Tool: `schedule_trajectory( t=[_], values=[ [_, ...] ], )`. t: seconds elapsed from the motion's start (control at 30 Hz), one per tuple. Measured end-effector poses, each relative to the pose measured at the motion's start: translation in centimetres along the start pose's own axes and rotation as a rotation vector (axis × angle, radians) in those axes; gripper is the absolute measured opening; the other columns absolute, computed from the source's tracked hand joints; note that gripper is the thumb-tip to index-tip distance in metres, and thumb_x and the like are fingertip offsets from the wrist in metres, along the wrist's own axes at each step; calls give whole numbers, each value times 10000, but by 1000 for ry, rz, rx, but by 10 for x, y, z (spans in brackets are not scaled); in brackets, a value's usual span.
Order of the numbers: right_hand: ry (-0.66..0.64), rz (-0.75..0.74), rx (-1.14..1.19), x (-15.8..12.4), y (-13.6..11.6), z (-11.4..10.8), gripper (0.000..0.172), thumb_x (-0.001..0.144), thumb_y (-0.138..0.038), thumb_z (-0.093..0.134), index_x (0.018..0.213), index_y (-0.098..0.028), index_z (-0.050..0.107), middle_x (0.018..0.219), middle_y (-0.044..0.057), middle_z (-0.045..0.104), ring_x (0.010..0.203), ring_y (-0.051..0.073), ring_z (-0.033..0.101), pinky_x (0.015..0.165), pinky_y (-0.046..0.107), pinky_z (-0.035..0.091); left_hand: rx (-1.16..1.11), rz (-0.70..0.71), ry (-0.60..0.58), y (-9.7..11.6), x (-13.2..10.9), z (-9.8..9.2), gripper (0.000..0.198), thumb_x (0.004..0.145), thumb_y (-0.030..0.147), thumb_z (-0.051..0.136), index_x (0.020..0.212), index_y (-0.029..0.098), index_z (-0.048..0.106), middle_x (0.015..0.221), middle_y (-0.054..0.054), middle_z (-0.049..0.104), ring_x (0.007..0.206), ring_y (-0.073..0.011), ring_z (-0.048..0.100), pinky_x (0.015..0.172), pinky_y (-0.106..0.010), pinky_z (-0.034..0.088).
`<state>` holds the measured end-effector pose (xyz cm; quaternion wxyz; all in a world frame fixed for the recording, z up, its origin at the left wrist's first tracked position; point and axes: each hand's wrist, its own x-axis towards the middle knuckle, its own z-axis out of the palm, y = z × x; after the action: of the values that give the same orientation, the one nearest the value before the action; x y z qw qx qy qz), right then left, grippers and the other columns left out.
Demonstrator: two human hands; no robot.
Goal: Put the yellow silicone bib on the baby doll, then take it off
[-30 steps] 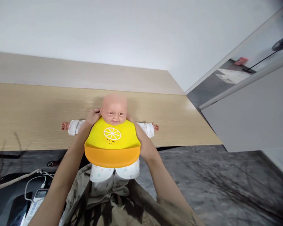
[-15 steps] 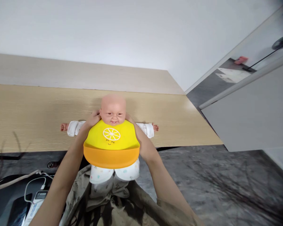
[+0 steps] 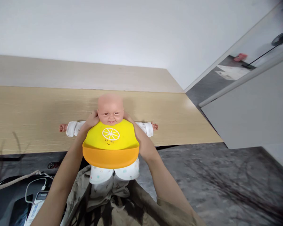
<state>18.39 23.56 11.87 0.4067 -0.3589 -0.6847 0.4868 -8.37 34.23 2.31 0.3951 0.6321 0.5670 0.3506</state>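
Patterned cloth (image 3: 113, 204) lay nearest, below both forearms. White cables (image 3: 34, 185) sat outside the left forearm. Yellow-and-orange bib (image 3: 110, 142) hung on the doll (image 3: 109, 110) between the two wrists, its orange pocket lowest. Left hand (image 3: 91, 120) and right hand (image 3: 130, 120) met the bib's top corners either side of the doll's neck, fingers curled toward the back. Fingertips hidden; could not tell whether they pinched the bib's straps. Doll's sleeved arms spread outward past each hand. Wooden table (image 3: 33, 116) lay behind the hands.
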Motion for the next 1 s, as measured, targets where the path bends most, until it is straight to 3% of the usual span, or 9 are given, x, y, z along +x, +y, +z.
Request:
schedule_trajectory(
  t=[0.13,0.53,0.77,0.9,1.0],
  values=[
    [-17,-18,-15,1,0,-1,630,1024,-517,531,1609,-329,390,1650,-25,388,1569,234,323,1343,412,249,2,10,22,0,2,-1,278,657,371,638,801,154,737,1052,-169,789,961,-340,660,865,-440,538],
    [3,31,11,1,-2,0,670,1022,-558,517,1625,-324,346,1629,-9,427,1571,201,318,1335,414,250,6,28,74,-1,5,-1,143,636,319,702,645,177,703,877,-139,780,895,-313,637,789,-423,556],
    [-10,34,36,-3,0,-4,717,1016,-601,492,1646,-324,292,1647,-19,395,1589,197,273,1339,393,233,-21,33,64,-4,4,-2,129,670,276,577,593,201,649,761,-78,737,795,-256,629,789,-414,549],
    [-33,22,58,-5,0,-7,647,1053,-626,317,1625,-326,356,1651,-32,386,1586,197,281,1352,397,194,-39,31,50,-6,4,-1,124,678,249,546,596,202,625,716,-60,694,766,-228,614,788,-393,543],
    [-28,38,58,-5,-1,-6,617,1060,-610,312,1609,-339,390,1646,-42,392,1583,212,289,1354,417,197,-53,38,59,-5,5,-1,127,686,254,549,631,193,646,741,-62,694,806,-232,622,802,-379,541]
  ],
)
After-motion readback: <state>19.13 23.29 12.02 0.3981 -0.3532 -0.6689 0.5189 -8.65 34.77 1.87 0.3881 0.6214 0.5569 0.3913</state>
